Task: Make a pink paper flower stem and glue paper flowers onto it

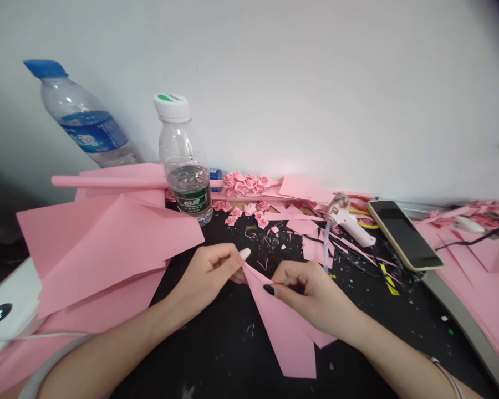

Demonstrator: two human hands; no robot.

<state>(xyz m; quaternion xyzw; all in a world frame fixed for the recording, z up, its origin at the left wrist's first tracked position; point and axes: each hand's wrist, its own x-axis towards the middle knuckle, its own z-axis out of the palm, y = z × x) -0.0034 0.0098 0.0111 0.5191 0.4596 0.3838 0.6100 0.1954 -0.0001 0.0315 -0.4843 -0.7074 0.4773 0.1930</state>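
A pale, plain wall (pixel 324 100) fills the background, and below it spreads a black work surface (pixel 208 343) flecked with small scraps. Large pink sheets (pixel 116 244) overlap on the left side; more pink paper (pixel 474 293) is piled at the far right. A blue-capped bottle (pixel 91 124) leans by the wall, with a white-capped bottle (pixel 183 147) nearer the middle, just beside the large sheets.

The left hand (pixel 210 271) and right hand (pixel 316 293) meet over the black surface, both on one folded pink piece (pixel 285 343). It lies between and below them, its long axis slanting from a narrow tip at the left fingers down towards the wearer and to the right, where it widens into two flaps. The left thumb and fingers are closed on that tip; the right thumb and fingers pinch the upper right edge, a little way down. The left hand is nearer the point, the right nearer the flaps.

Beyond the right hand are a phone (pixel 405 233), a glue gun (pixel 351 221) and, further left, small folded paper flowers (pixel 245 183).
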